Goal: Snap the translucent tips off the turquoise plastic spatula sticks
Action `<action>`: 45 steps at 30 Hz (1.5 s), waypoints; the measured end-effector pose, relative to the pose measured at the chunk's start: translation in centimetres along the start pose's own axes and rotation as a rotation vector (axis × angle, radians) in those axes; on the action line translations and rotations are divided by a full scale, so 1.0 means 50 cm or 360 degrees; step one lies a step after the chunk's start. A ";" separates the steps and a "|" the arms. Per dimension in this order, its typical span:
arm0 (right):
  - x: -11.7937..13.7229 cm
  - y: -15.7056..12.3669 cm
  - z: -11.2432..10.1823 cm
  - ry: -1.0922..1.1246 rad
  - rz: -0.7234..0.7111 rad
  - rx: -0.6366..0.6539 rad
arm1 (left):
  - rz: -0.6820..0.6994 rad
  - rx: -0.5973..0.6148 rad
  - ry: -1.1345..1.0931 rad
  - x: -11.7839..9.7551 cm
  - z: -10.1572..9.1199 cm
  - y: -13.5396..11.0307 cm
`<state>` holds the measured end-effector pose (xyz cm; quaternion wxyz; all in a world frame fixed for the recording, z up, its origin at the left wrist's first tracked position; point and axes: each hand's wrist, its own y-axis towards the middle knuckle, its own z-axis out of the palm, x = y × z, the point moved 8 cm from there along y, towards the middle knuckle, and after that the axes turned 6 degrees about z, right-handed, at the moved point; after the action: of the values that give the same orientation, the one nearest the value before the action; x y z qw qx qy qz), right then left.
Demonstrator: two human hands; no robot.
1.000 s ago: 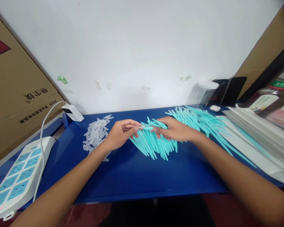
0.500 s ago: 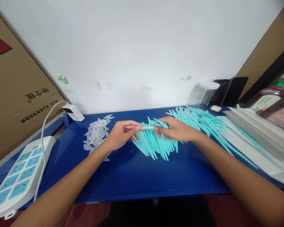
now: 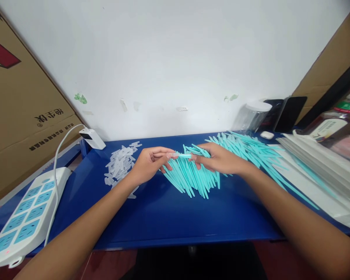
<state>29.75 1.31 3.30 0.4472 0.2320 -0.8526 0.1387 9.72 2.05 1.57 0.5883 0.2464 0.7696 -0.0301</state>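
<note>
My left hand (image 3: pixel 150 165) and my right hand (image 3: pixel 217 157) meet over the blue table (image 3: pixel 163 217), each pinching one end of a single teal plastic stick (image 3: pixel 183 155) with a clear cap at its left end. Under them lies a pile of teal sticks (image 3: pixel 192 177). A second, longer spread of teal sticks (image 3: pixel 245 149) lies behind my right wrist. A heap of small clear caps (image 3: pixel 119 163) sits just left of my left hand.
A white power strip (image 3: pixel 26 216) with a cable and a charger (image 3: pixel 91 138) lies at the left. Cardboard boxes (image 3: pixel 20 105) lean at the left and right. A stack of white sheets (image 3: pixel 317 163), a clear jar (image 3: pixel 249 116), phones and a bottle stand at the right.
Both hands have stayed in place over the pile, with the stick between them. The view has shifted slightly.
</note>
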 end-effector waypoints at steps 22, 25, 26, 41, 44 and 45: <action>-0.002 0.004 0.053 0.0116 0.0008 0.0087 | -0.0009 0.0127 -0.0099 -0.010 0.052 -0.023; 0.001 0.005 0.023 -0.0056 -0.0069 -0.0051 | -0.0009 -0.0012 -0.0134 -0.015 0.017 -0.013; 0.004 0.004 0.010 -0.0126 -0.0121 -0.0117 | -0.0015 -0.0069 -0.0133 -0.016 0.004 -0.010; 0.006 0.000 -0.046 -0.0230 -0.0226 -0.0475 | 0.0076 -0.0041 0.0779 -0.029 -0.088 0.009; -0.006 0.001 -0.063 -0.0283 -0.0174 -0.0573 | 0.0117 0.0077 0.1508 -0.005 -0.126 0.017; -0.009 0.002 -0.066 -0.0294 -0.0162 -0.0585 | 0.0109 0.0159 0.1575 0.011 -0.128 0.019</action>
<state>32.21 3.00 4.76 0.4084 0.2010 -0.8881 -0.0638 4.29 5.22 3.28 0.1406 0.2841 0.9456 0.0731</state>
